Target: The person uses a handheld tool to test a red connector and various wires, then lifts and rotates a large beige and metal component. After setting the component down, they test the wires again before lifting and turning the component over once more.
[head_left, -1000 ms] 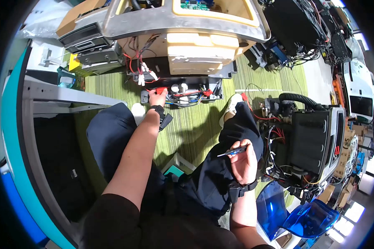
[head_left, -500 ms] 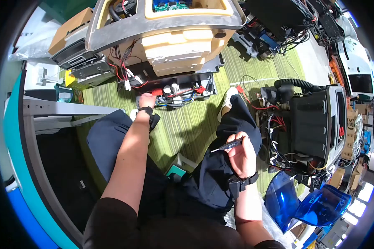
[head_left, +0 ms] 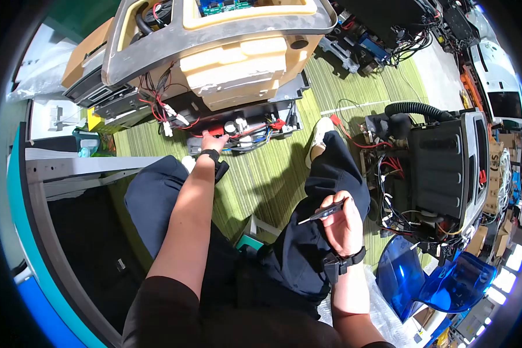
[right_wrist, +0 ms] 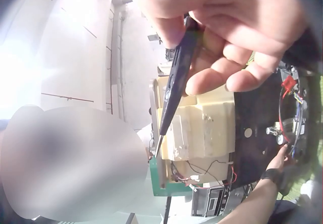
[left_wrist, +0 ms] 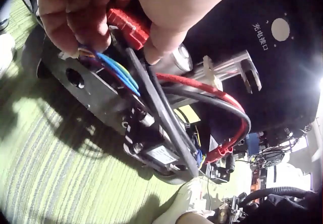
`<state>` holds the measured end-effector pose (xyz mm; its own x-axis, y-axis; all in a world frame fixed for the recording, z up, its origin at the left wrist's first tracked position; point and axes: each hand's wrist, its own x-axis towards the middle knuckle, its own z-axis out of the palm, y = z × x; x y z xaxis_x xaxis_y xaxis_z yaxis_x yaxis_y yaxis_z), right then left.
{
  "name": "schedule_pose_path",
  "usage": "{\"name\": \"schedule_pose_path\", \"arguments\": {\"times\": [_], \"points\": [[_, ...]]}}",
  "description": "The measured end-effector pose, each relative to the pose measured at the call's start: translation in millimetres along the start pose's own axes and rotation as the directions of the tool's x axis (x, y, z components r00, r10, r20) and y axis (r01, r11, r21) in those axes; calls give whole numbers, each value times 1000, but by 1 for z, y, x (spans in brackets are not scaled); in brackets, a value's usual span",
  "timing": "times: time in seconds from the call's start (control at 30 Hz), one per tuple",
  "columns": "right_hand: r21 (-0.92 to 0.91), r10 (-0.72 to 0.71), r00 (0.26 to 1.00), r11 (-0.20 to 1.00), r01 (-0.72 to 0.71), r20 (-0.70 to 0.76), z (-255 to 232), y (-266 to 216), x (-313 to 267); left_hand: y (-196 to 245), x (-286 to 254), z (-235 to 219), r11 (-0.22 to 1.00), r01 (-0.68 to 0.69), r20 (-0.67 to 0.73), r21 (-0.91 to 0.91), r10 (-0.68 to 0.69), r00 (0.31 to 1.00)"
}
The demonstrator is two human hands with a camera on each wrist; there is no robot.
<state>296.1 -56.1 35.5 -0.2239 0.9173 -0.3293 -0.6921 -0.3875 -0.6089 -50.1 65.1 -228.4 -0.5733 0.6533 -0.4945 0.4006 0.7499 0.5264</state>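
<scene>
In the head view my left hand reaches down to an open black chassis full of wiring on the floor. Seen from the left wrist, its thumb and fingers pinch a red plug connector with thick black cables running from it. Thin blue and yellow wires pass just below the fingertips. Up over the right knee, my right hand holds a slim black screwdriver between thumb and fingers, its thin metal shaft pointing away from the palm. A second red connector sits farther right on the chassis.
A large cream and grey body shell stands behind the chassis. At the right is a black machine unit with loose cables, near blue transparent covers. A metal frame leg juts in from the left over green carpet.
The head view has shifted, so the shell and chassis appear farther left and tilted. My left hand stays at the red connector. The right hand keeps the screwdriver over the knee.
</scene>
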Motion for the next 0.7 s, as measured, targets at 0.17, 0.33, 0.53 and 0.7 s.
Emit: {"name": "schedule_pose_path", "arguments": {"times": [0.17,0.33,0.53,0.7], "points": [[4,-22,1000,1000,22,-15,6,0,0,-8,-2,-13,988,-131,37,78,128,991],[13,-42,998,999,42,40,0,3,-3,-18,-26,-33,980,-196,-13,20,196,980],[-75,-83,996,994,84,15,5,4,-10,-41,-41,-70,823,-121,197,-556,271,942],[-45,-82,996,995,84,39,-11,4,-16,-44,-56,-122,784,-84,243,-615,289,926]]}}
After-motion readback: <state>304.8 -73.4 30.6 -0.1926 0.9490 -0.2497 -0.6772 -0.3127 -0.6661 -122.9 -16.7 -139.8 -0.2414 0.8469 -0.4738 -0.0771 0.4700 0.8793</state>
